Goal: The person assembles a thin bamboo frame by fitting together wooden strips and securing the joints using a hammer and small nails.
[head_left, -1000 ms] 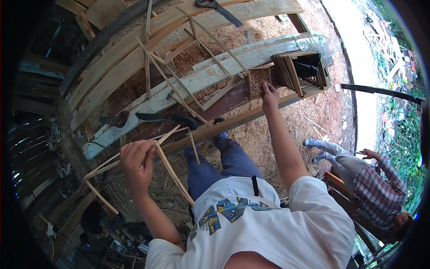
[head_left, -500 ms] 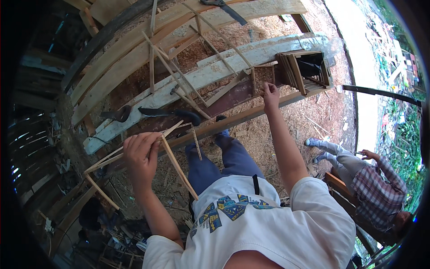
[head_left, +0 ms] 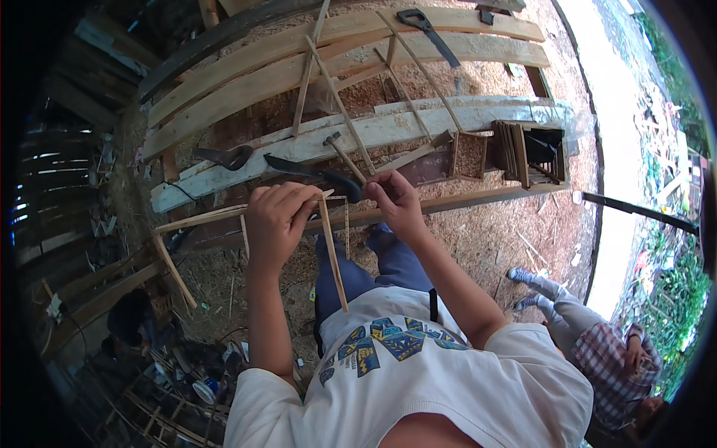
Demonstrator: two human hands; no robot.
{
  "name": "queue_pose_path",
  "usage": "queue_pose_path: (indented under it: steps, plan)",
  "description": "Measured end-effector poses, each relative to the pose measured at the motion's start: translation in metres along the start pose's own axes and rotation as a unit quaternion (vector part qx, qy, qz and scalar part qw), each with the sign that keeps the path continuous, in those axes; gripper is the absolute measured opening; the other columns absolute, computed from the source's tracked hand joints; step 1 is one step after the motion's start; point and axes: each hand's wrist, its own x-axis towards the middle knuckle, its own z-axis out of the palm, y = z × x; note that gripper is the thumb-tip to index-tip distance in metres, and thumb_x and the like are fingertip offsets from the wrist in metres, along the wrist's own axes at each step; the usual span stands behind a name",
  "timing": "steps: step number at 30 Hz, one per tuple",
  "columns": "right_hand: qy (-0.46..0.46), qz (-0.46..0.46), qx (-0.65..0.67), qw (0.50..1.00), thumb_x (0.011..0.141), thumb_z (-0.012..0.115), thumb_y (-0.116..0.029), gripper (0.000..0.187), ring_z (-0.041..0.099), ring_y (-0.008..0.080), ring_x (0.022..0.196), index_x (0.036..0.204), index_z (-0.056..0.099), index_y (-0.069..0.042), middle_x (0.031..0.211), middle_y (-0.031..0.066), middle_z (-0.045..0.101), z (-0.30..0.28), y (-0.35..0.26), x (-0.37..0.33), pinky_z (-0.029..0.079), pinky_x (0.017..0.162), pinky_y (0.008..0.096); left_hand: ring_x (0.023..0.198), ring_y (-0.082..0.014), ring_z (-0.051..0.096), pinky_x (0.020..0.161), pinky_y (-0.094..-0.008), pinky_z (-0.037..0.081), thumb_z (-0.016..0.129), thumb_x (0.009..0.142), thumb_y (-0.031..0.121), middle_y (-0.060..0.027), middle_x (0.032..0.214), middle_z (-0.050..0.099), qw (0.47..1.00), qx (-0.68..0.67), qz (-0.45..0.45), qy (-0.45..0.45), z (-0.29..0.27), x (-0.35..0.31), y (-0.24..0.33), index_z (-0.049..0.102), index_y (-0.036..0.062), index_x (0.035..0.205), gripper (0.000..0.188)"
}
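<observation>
Single head-worn fisheye, looking steeply down, close over hands and workbench (head_left: 358, 138).

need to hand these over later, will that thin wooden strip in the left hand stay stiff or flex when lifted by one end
The thin wooden strip is long and very slim, so it would probably flex slightly and snap under hard bending. It looks light: the left hand pinches several such strips at once. Its flat sides likely keep it from rolling.

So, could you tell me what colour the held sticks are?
Pale tan bare wood, the sticks; head view.
</observation>
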Motion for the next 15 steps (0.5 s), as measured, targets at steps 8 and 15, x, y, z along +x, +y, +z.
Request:
queue_pose_path:
  steps: [8, 15]
  plan:
    - [-0.051, -0.016, -0.006, 0.999, 0.106, 0.061, -0.006, 0.004, 0.066, 0.0074, 0.092, 0.106, 0.061, -0.002, 0.098, 0.0028, 0.071, 0.042, -0.064, -0.004, 0.054, 0.084, 0.0232, 0.09, -0.0231, 0.07, 0.081, -0.0385, 0.045, 0.071, 0.093, 0.018, -0.0006, 0.096, 0.073, 0.999, -0.029, 0.021, 0.011, -0.004, -0.014, -0.01, 0.074, 0.0119, 0.103, 0.012]
    - [-0.031, -0.075, -0.009, 0.997, 0.104, 0.063, -0.002, 0.004, 0.068, 0.009, 0.097, 0.106, 0.061, 0.0, 0.104, 0.0064, 0.075, 0.062, -0.068, -0.023, 0.054, 0.087, 0.0268, 0.091, -0.0237, 0.07, 0.08, -0.0392, 0.046, 0.073, 0.091, 0.022, -0.0022, 0.095, 0.073, 0.998, -0.039, 0.032, 0.042, -0.006, -0.021, -0.017, 0.074, 0.0116, 0.103, 0.015]
